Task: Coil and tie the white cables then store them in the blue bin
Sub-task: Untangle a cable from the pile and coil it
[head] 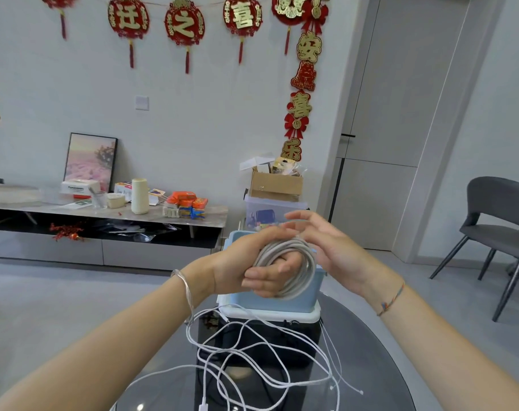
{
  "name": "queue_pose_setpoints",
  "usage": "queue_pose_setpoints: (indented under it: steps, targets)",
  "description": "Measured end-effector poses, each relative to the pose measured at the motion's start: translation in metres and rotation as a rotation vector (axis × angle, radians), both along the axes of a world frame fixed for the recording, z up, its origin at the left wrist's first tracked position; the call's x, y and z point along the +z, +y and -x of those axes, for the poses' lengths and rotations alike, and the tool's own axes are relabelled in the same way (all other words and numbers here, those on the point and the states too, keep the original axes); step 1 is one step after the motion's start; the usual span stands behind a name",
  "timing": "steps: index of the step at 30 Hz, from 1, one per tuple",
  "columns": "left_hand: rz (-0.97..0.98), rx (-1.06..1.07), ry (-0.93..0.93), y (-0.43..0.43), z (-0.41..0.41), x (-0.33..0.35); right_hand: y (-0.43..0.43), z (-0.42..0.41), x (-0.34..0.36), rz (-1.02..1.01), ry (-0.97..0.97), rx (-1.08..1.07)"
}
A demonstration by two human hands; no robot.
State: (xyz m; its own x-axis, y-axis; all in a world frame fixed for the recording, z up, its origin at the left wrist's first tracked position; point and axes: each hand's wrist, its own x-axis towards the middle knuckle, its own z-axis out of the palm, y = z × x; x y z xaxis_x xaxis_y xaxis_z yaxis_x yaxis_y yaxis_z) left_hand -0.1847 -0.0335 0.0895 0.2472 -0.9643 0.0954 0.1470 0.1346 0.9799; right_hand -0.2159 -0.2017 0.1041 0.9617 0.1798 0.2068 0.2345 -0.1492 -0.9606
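Head camera: the left hand (252, 269) has its fingers curled through a coiled white cable (307, 264), gripping it above the blue bin (310, 298). Just right, the right hand (335, 250) rests against the coil, fingers spread. Loose white cables (267, 366) sprawl on the near glass table (371, 351).

Two hands, left hand (240, 262) and right hand (335, 250); one coiled white cable (310, 265); loose white cables (252, 348) in a tangle, number impossible to tell; one blue bin (307, 298); two bracelets, a silver bangle (184, 284) and a thread bracelet (393, 299); one grey chair (501, 223); one cardboard box (277, 183); one framed picture (89, 160); one cream yarn cone (139, 197); five round red hangings (184, 25) along the top
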Motion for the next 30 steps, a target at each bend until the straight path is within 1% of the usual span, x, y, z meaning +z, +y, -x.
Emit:
queue_pose_setpoints:
  steps: [1,3,5,10,12,14,17,20,26,30]
  targets:
    - [0.018,0.0,0.021,0.001,-0.001,0.001,0.0,0.001,-0.002,0.047,-0.066,-0.003]
    - [0.071,0.02,0.069,0.004,-0.004,0.003,0.002,0.004,-0.007,0.051,-0.139,-0.03]
    - [0.104,0.056,0.119,0.007,-0.01,0.004,0.004,0.005,-0.012,0.017,-0.158,-0.058]
    - [0.094,0.17,0.163,0.008,-0.013,0.001,0.003,0.003,-0.024,0.082,-0.218,-0.048]
    - [0.079,0.225,0.163,0.006,-0.013,0.0,0.003,0.003,-0.029,0.14,-0.237,-0.037]
    - [0.046,0.284,0.138,0.005,-0.014,-0.003,0.002,0.002,-0.036,0.187,-0.256,-0.041]
    - [-0.004,0.387,0.1,0.002,-0.018,-0.01,-0.002,-0.002,-0.046,0.215,-0.286,-0.102]
    - [-0.057,0.462,0.07,-0.001,-0.025,-0.021,-0.006,-0.007,-0.056,0.256,-0.272,-0.131]
    - [-0.162,0.447,0.019,-0.004,-0.039,-0.042,-0.007,-0.01,-0.08,0.187,-0.17,-0.094]
    - [-0.302,0.641,-0.13,-0.009,-0.046,-0.053,-0.009,-0.014,-0.092,0.212,-0.165,-0.112]
